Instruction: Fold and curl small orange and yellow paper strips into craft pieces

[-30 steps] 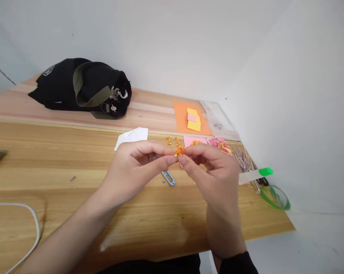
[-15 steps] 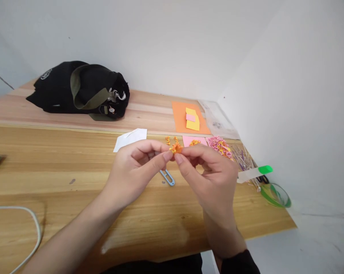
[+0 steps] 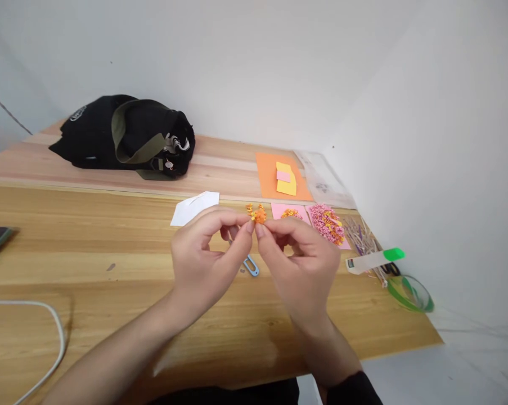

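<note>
Between both hands, above the table, is a small orange paper piece point(image 3: 260, 215), ruffled like a flower, with yellow bits at its left side. My left hand point(image 3: 205, 264) pinches its left side between thumb and forefinger. Its right side is in the closed thumb and forefinger of my right hand point(image 3: 302, 267). The two thumb tips nearly meet beneath it. Beyond my fingers lie small orange-yellow coiled pieces point(image 3: 250, 208). A light-blue handled tool, seemingly thread snips point(image 3: 251, 266), lies on the table, partly hidden behind my left hand.
Pink paper point(image 3: 281, 209) bears yellow-orange curls, beside a pile of pink and yellow curls point(image 3: 323, 222). Farther right are dried stems point(image 3: 361, 235), a green-capped stick point(image 3: 372, 260) and a green tape roll point(image 3: 409, 293). White paper point(image 3: 194, 207), a black bag point(image 3: 127, 138) and a cable point(image 3: 53, 315) lie leftward.
My right hand has shifted slightly left and its wrist has turned a little. The orange piece shows a different side between my fingertips. The whole view has shifted slightly.
</note>
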Demonstrator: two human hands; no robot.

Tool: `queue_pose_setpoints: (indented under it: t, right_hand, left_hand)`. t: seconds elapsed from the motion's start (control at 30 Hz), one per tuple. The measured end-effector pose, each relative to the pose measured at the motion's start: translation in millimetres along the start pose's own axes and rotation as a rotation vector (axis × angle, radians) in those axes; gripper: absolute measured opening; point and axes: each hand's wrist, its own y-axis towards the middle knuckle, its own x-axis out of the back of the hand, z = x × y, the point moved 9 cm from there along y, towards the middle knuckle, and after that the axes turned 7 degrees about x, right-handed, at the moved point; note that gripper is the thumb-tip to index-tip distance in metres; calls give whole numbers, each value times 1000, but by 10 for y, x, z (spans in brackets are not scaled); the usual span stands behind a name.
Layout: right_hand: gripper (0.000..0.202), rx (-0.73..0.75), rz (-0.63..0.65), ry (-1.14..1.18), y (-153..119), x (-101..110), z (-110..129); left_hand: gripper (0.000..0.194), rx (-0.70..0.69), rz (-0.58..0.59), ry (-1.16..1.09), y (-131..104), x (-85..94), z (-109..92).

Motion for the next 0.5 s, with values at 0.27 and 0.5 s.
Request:
queue_pose_setpoints:
  t: [0.27,0.5]
  right_hand:
    - [10,-77,-13,85,1,-41,-143]
    - [9,-97,-44,115,-6,13,-157]
  left_hand:
    - [7,-305,-66,351,-25,-81,-277]
    - [13,-436,-45,499,-126,-158,-481]
